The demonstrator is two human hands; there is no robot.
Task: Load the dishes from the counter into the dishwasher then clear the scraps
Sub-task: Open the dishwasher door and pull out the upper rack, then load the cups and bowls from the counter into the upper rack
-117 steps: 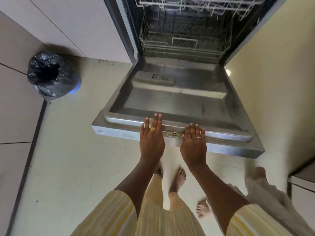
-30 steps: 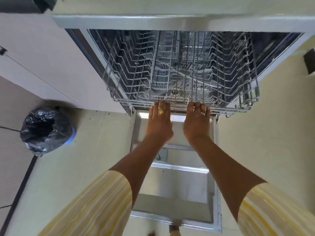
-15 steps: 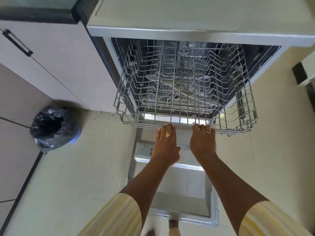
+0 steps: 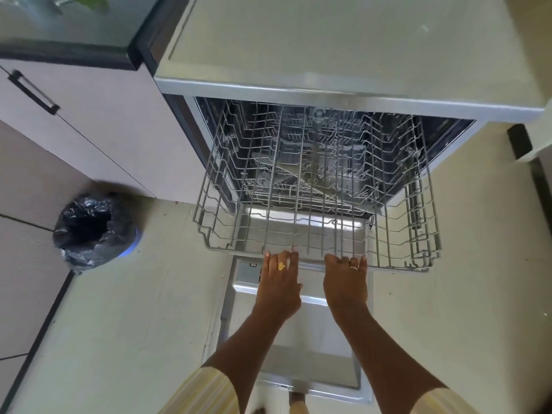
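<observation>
The dishwasher (image 4: pixel 343 88) stands open with its steel door (image 4: pixel 313 348) folded flat to the floor below me. Its empty upper wire rack (image 4: pixel 397 234) is pulled far out over the door. My left hand (image 4: pixel 279 286) and my right hand (image 4: pixel 346 282) are side by side at the rack's front rail, fingers curled over the wire. A lower rack shows dimly inside the tub. No dishes are in view.
A bin lined with a black bag (image 4: pixel 89 231) sits on the floor to the left. A cabinet with a dark handle (image 4: pixel 33 91) adjoins the dishwasher's left side, under a dark-edged counter (image 4: pixel 68 52). Pale tiled floor surrounds the door.
The door went from half-lowered under my hands to flat. Both hands then took the upper rack's front rail and drew it out toward me over the last second.
</observation>
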